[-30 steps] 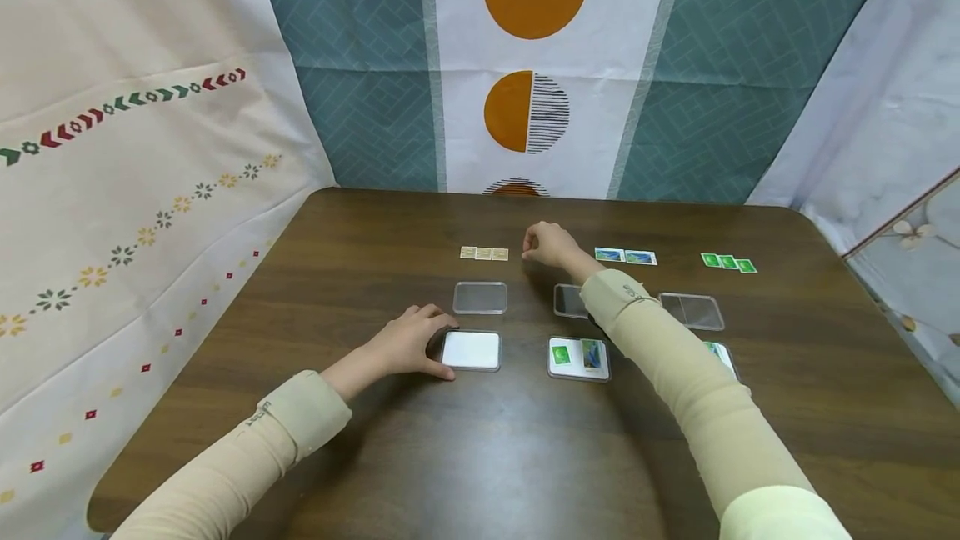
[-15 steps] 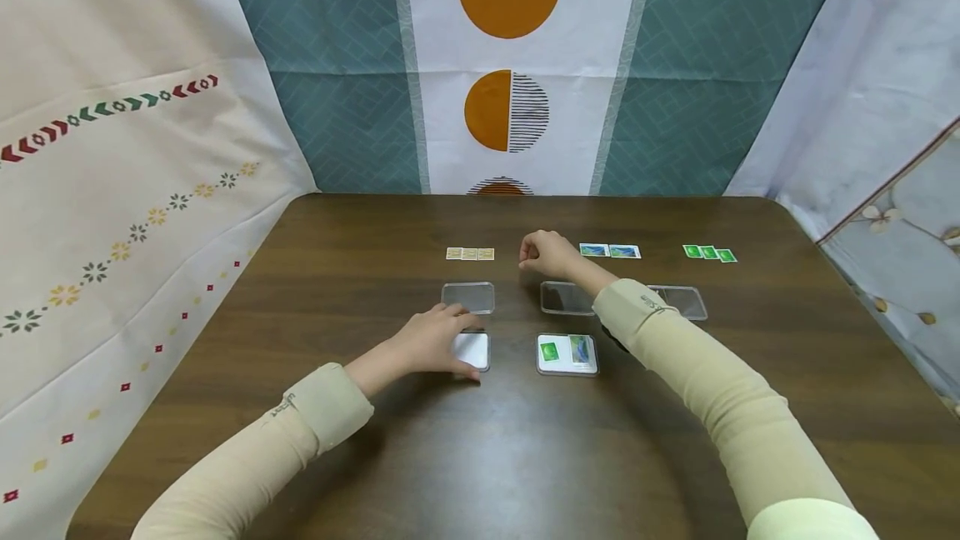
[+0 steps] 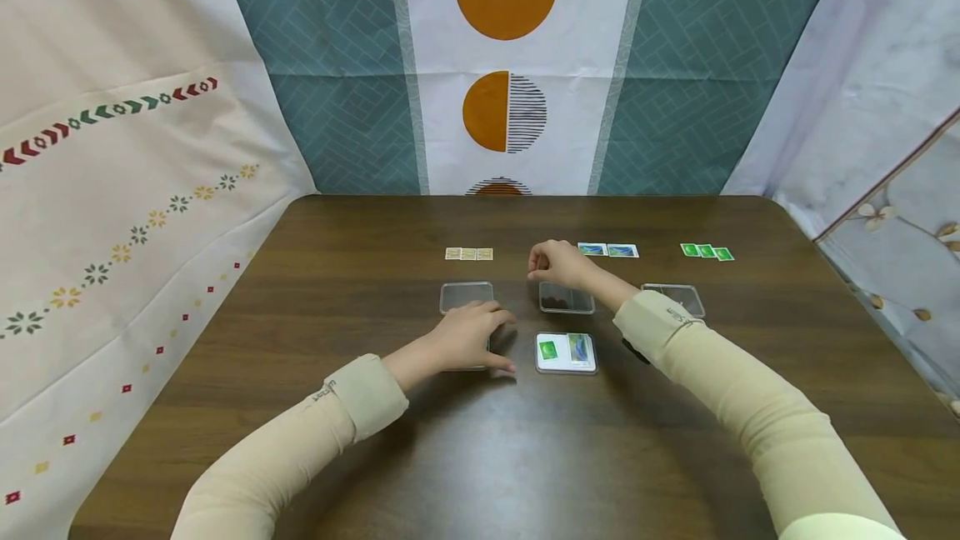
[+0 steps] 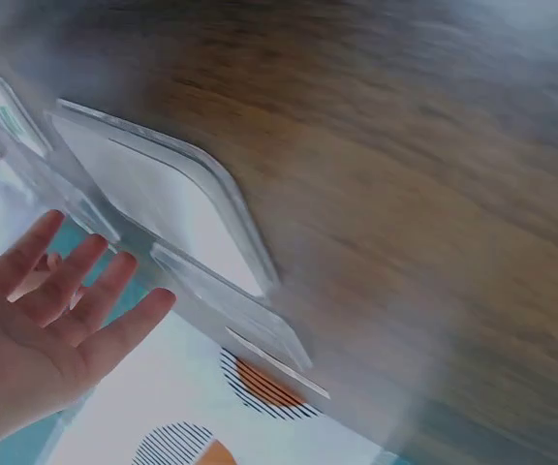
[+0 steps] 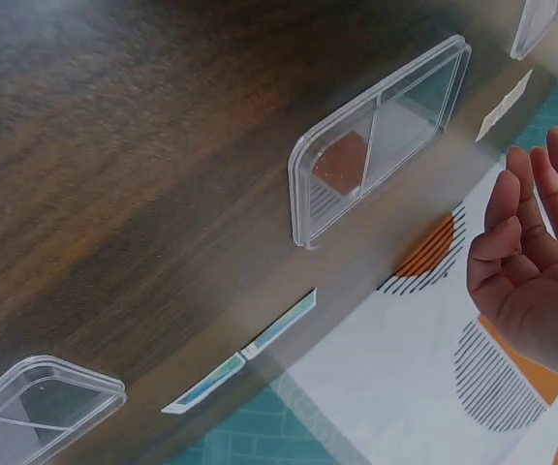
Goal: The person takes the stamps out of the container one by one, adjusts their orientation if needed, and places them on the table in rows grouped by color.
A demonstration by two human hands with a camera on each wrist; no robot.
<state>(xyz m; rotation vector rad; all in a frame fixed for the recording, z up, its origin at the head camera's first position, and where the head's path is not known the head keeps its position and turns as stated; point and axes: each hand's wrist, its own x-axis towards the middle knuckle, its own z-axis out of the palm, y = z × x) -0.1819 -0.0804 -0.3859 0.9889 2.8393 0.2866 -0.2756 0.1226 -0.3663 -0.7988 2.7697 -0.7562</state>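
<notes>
My left hand reaches over a shallow clear case with a white insert, covering most of it in the head view. Its fingers are spread and nothing is between them. Farther back, my right hand hovers by the far edge of the middle clear case, its fingers loosely bent and holding nothing in the right wrist view. Beside that hand lie two blue landscape stamps. A second white-insert case, bearing a green stamp and a blue one, sits between the forearms.
Along the back of the brown table lie three tan stamps and three green stamps. Another clear case stands behind my left hand. A divided clear case is partly behind my right sleeve.
My left hand has moved right from the left edge of the white-insert case and now spreads over it. My right hand has drifted slightly nearer the middle case. The head view has turned a little.
</notes>
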